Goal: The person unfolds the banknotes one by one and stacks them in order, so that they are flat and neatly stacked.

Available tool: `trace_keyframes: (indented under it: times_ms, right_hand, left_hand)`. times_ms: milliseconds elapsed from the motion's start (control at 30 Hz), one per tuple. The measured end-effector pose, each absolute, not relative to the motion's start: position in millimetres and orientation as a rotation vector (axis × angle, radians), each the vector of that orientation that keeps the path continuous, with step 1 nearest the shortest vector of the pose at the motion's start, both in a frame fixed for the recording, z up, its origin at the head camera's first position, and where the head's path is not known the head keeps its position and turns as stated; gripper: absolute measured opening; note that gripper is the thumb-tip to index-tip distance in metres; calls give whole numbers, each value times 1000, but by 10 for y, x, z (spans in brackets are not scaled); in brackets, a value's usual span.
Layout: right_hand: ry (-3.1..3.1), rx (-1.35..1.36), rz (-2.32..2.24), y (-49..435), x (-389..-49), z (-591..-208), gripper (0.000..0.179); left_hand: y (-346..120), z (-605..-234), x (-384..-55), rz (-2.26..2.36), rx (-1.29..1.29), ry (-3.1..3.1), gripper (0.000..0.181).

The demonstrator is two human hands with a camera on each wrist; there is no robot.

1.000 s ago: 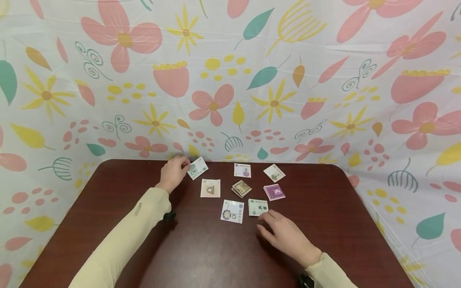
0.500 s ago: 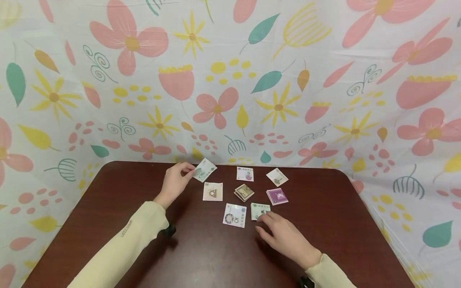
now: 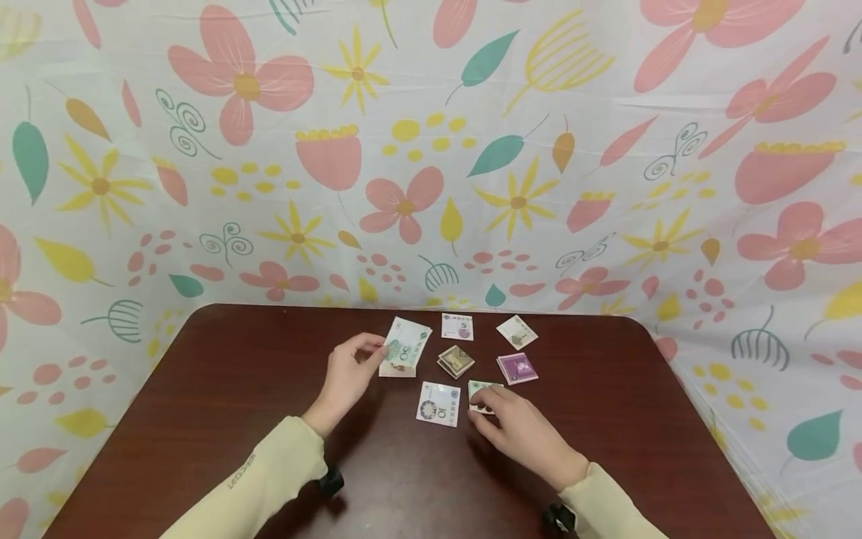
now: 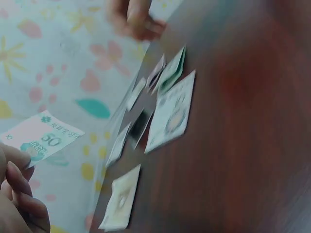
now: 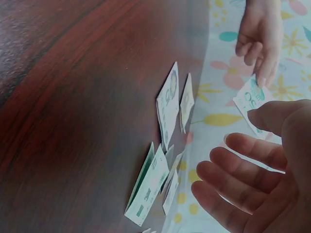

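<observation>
My left hand (image 3: pixel 349 378) pinches a green 50 banknote (image 3: pixel 408 340) by its edge, between thumb and fingers. In the left wrist view that banknote (image 4: pixel 51 138) is lifted off the table. From the head view it partly covers a tan banknote (image 3: pixel 402 371) lying below. My right hand (image 3: pixel 528 430) hovers by a folded green banknote (image 3: pixel 476 391), hiding part of it. In the right wrist view this hand (image 5: pixel 262 189) has its fingers apart and holds nothing. Left of the folded green one lies a white-and-purple 10 banknote (image 3: pixel 439 404).
A folded brown banknote (image 3: pixel 456 361) lies mid-group, with a purple one (image 3: pixel 517 368) to its right. Behind them are a 5 banknote (image 3: pixel 458 327) and a pale green banknote (image 3: pixel 517 332). The dark wooden table (image 3: pixel 222 374) ends at a flowered cloth (image 3: pixel 404 112).
My left hand has picked the 50 banknote up from the far left of the table and carried it right, over the tan one. My right hand has shifted slightly left over the folded green banknote.
</observation>
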State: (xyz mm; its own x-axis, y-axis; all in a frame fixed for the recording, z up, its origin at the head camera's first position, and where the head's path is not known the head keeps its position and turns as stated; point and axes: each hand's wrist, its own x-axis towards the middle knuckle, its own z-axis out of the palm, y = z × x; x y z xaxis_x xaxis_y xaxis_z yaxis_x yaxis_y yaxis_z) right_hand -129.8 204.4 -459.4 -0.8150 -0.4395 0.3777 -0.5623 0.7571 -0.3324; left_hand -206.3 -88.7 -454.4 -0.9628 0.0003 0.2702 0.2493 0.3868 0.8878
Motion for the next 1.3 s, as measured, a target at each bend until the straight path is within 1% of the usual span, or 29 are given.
trace_keyframes:
  times_ms: [233, 433, 600, 1000, 1133, 1300]
  right_hand:
    - [-2695, 747, 699, 2005, -1332, -4616, 10]
    - [-2712, 757, 750, 1947, -1345, -4666, 12]
    - [-2660, 689, 872, 1904, -1336, -4691, 14]
    - [-2525, 659, 868, 1865, -1302, -4695, 11]
    - [-2454, 662, 879, 1879, -1303, -4706, 14]
    - [-2402, 643, 945, 1899, -1297, -4714, 17]
  left_hand:
    - [-709, -4623, -1868, -1814, -293, -2391, 6]
    - [-574, -4641, -1743, -2009, -276, -2348, 5]
    - [-492, -4639, -1677, -2111, -267, -2318, 9]
    - [-395, -4717, -1605, -2185, -220, -2294, 11]
    - [-371, -4751, -1566, -2194, -183, -2333, 11]
    - [-346, -4816, -1506, -2214, -195, -2356, 13]
